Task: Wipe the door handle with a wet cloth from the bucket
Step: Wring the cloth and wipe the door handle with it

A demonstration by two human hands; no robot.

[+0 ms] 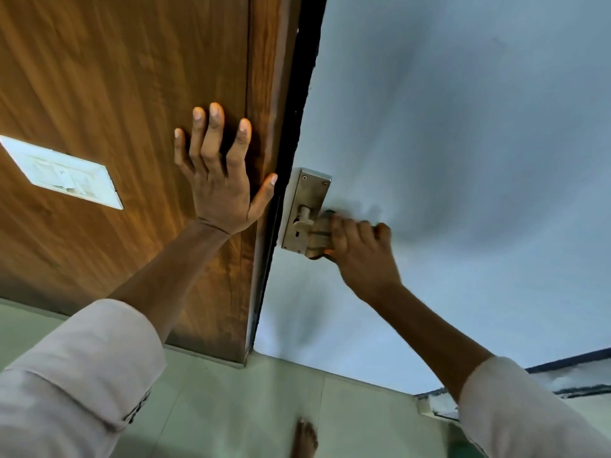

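Right hand (362,249) grips a folded beige cloth (319,238) around the handle (305,214) on its brushed-metal plate (305,206); left hand (221,180) lies flat, fingers spread, on wood-grain panel (115,77).

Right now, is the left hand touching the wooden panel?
Touching. The head view shows the left hand spread flat against the wooden panel, fingers splayed with no gap under the palm.

Both arms wear pale pinkish-white sleeves, left sleeve (76,365) and right sleeve (515,411), rolled back below the elbow. Left cuff shows a dark patterned inner edge. One bare foot (305,439) near bottom.
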